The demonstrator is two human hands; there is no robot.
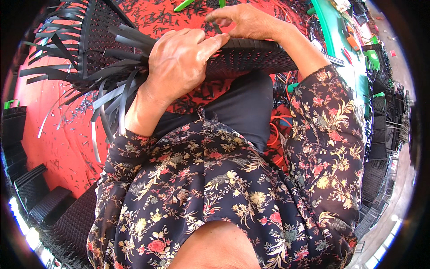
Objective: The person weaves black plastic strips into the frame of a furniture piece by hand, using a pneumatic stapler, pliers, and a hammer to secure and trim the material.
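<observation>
A black woven piece with a wrapped edge lies across my lap, its weave made of flat plastic strips. My left hand is closed over its edge, the thumb and forefinger pressed along the rim. Loose black strips fan out beneath and left of that wrist. Just beyond, my right hand curls its fingers round a short dark strip end that rises from the edge; the fingertips partly hide it. Farther left, another woven panel joins on, with many strip ends sticking out along its frame.
Black offcuts litter a red floor covering. Stacked black woven pieces stand at the lower left. On the right are a green-edged table with tools, an orange hose, and more dark woven pieces.
</observation>
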